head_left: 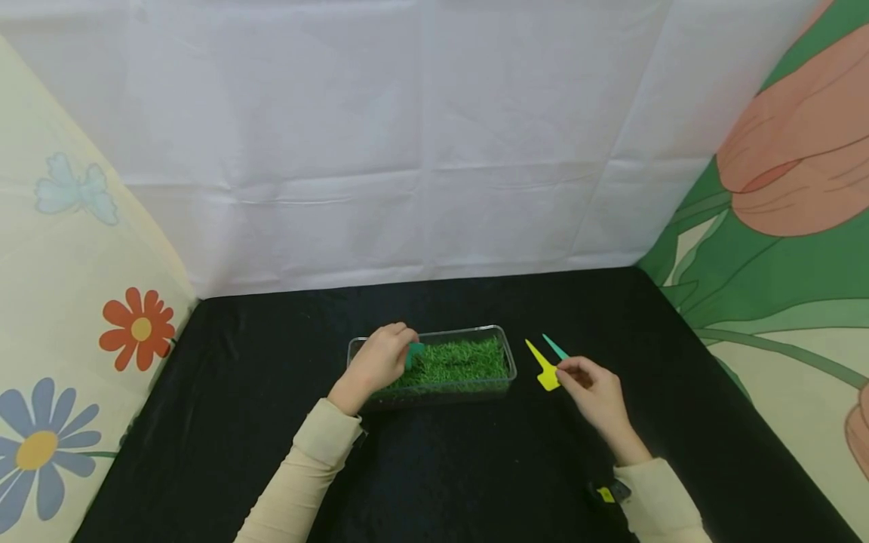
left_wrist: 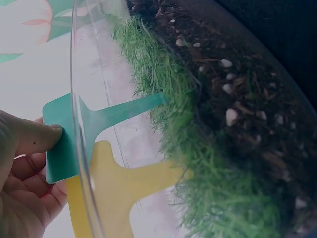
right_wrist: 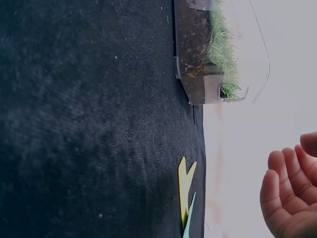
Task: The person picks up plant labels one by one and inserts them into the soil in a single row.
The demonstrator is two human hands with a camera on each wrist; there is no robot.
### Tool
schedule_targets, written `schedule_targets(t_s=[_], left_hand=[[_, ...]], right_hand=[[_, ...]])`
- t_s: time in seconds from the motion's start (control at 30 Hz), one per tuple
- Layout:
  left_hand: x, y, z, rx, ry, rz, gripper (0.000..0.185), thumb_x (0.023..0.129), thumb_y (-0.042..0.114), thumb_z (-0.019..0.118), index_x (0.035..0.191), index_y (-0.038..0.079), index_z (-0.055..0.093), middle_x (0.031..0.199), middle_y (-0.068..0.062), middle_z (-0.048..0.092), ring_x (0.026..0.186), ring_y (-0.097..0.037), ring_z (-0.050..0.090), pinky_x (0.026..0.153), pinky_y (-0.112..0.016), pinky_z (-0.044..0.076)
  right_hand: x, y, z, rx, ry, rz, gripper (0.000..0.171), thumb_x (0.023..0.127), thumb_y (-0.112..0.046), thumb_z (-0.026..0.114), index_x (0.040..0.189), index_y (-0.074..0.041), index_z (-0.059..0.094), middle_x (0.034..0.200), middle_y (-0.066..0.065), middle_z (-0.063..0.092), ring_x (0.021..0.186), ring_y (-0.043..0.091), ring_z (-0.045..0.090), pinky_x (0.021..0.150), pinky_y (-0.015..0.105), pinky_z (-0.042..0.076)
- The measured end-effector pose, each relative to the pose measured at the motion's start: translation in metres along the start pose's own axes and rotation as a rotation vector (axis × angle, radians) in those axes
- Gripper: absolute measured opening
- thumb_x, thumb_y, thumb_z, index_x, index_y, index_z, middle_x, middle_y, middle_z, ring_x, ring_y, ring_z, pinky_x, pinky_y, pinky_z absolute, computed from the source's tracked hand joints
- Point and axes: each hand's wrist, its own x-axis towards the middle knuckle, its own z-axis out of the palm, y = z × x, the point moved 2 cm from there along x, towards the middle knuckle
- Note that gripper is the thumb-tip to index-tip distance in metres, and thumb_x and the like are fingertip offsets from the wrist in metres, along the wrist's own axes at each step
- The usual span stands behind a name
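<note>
Grass [head_left: 456, 360] fills a clear plastic tray [head_left: 501, 334] that sits on a black cloth [head_left: 434, 467], with dark soil [left_wrist: 247, 104] beneath the blades. At the tray's left end the left hand [head_left: 379, 360] pinches a green plant label [head_left: 414, 352], thumb pressed on its flat head; in the left wrist view the label's pointed stem reaches into the grass, seen through the tray's wall. That same view shows a yellow label [left_wrist: 119, 193] just below the green one, its stem also pointing at the grass, though whether the fingers grip it too I cannot tell.

Just right of the tray lie two more labels on the cloth, a yellow one [head_left: 543, 367] and a teal one [head_left: 555, 347], side by side with their points aimed away from the person. The right hand [head_left: 592, 391] rests its fingertips at the yellow one's head; from the right wrist view its fingers hang loosely curled and clasp nothing. Both sleeves are cream. A white sheet [head_left: 421, 136] hangs behind, with flowered cloths at either side.
</note>
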Motion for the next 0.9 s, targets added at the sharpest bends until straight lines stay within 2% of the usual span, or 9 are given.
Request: schedule_targets(t_s=[0.37,0.9], left_hand=[[0.0002,-0.0025,0.0058,-0.026,-0.038,-0.031,0.018,0.081,-0.010,0.058,0.094,0.001,0.065,0.085,-0.009,0.061,0.078,-0.022,0.060,0.070,-0.031,0.050],[-0.0002,-0.0021,0.0082,-0.035,-0.033,-0.031,0.017,0.081,-0.010,0.058,0.093,0.001,0.065,0.085,-0.009,0.061,0.078,-0.021,0.060,0.070,-0.030,0.050]], right_hand=[[-0.0021,0.0051,0.0020,-0.010,0.001,-0.003,0.008,0.080,0.001,0.066,0.088,0.004,0.065,0.079,0.010,0.064,0.064,0.000,0.054,0.057,0.013,0.044],[-0.0032,0.0058,0.0048,-0.010,0.006,0.010,0.007,0.079,0.002,0.066,0.086,0.003,0.066,0.077,0.008,0.063,0.063,0.000,0.053,0.055,0.014,0.044]])
